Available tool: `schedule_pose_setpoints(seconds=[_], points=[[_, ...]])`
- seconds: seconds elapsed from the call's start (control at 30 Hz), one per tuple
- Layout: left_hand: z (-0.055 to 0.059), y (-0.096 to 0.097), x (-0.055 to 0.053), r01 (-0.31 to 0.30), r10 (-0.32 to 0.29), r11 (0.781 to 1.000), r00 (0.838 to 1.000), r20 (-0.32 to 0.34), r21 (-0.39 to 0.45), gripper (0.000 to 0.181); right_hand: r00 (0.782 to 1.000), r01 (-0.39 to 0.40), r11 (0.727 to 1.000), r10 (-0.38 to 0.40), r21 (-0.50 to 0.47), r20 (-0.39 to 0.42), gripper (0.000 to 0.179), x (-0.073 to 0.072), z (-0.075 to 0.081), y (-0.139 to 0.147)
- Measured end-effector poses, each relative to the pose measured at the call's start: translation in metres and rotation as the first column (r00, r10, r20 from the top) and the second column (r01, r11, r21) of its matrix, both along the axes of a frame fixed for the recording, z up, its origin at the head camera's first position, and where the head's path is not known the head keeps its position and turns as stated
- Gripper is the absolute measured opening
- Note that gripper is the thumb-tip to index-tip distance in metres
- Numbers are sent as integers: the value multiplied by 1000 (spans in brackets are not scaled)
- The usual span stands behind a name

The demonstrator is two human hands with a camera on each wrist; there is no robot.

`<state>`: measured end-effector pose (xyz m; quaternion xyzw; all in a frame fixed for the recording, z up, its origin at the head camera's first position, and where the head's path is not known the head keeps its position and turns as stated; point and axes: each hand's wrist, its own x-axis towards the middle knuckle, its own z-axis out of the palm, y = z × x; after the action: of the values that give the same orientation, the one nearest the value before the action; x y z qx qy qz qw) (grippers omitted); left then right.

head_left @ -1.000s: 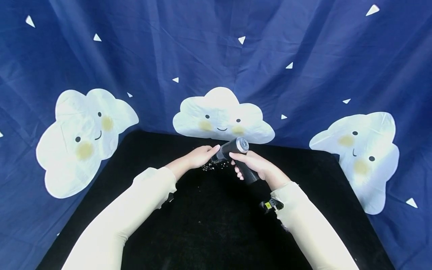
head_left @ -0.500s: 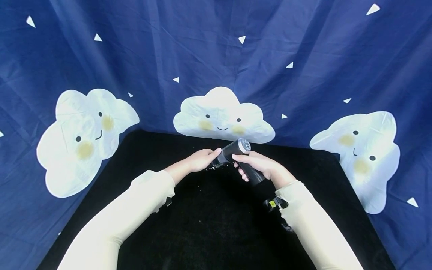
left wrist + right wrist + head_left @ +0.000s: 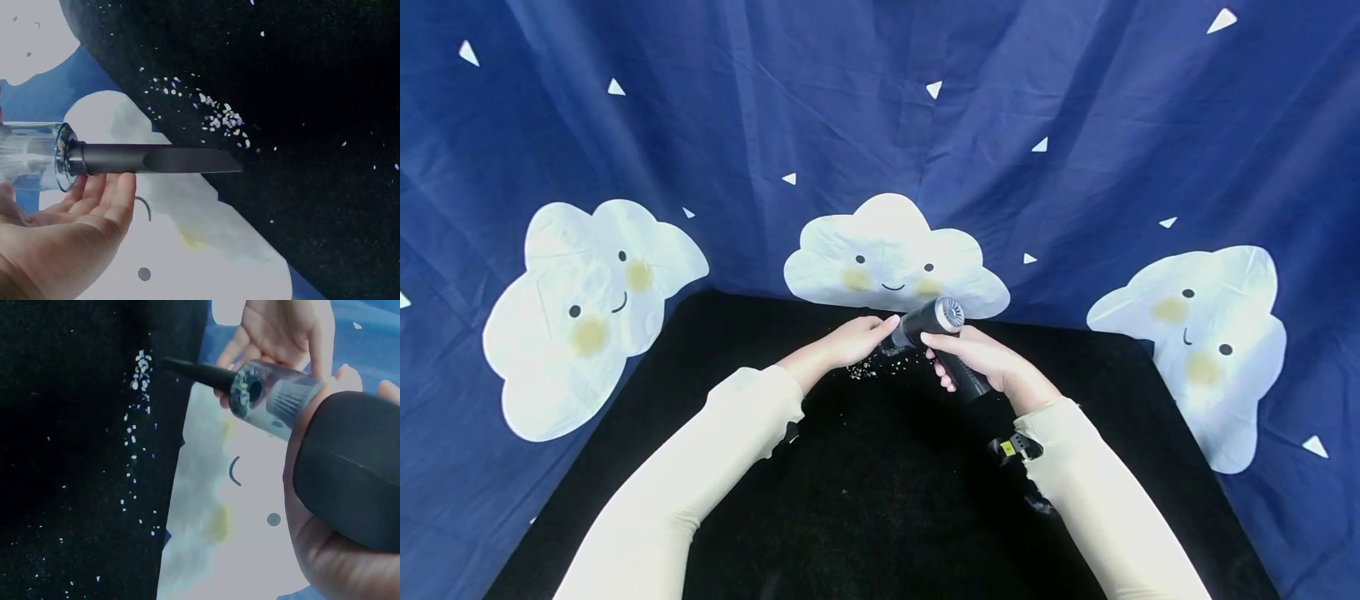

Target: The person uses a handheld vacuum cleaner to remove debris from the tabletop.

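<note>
A black handheld vacuum (image 3: 931,322) with a silver vented end is between my hands. My right hand (image 3: 988,358) grips its handle, thumb along the near side. My left hand (image 3: 853,340) holds the front by the clear dust cup (image 3: 275,400), fingers behind the cup and nozzle. Pale bits cling inside the cup's front rim. In the left wrist view, the narrow black nozzle (image 3: 162,159) points right, its slanted tip just below a cluster of small pale bits (image 3: 224,117) in the picture. Whether the tip touches the cloth cannot be told.
Black cloth (image 3: 865,500) covers the table. More pale specks (image 3: 131,431) lie strung out across it. Behind the far edge hangs a blue curtain (image 3: 850,100) with smiling white clouds (image 3: 891,233) and small white triangles.
Over the last half second the vacuum and both hands have shifted slightly up and right in the head view. More of the pale bits show below the nozzle than half a second ago.
</note>
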<state>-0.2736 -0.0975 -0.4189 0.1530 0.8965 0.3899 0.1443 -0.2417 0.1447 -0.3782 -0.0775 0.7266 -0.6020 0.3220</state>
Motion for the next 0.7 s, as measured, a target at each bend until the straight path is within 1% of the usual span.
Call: schedule_pose_setpoints(seconds=[0.1, 0.23, 0.37, 0.53, 0.7], points=[[-5, 3, -4, 1, -1, 1000, 1000, 3, 12, 71, 1000, 12, 1000, -11, 14, -18, 39, -1, -4, 2], [-9, 4, -7, -8, 7, 1000, 1000, 15, 19, 71, 999, 20, 1000, -20, 18, -28, 41, -2, -9, 2], [-12, 3, -7, -8, 7, 1000, 1000, 24, 28, 70, 999, 36, 999, -36, 19, -16, 44, -2, -11, 1], [-16, 3, -6, -7, 6, 1000, 999, 37, 24, 71, 999, 38, 999, -38, 25, 7, 48, 0, -13, 2], [-16, 4, -2, -13, 12, 1000, 999, 40, 10, 72, 999, 37, 999, -38, 23, 21, 41, 2, -13, 2]])
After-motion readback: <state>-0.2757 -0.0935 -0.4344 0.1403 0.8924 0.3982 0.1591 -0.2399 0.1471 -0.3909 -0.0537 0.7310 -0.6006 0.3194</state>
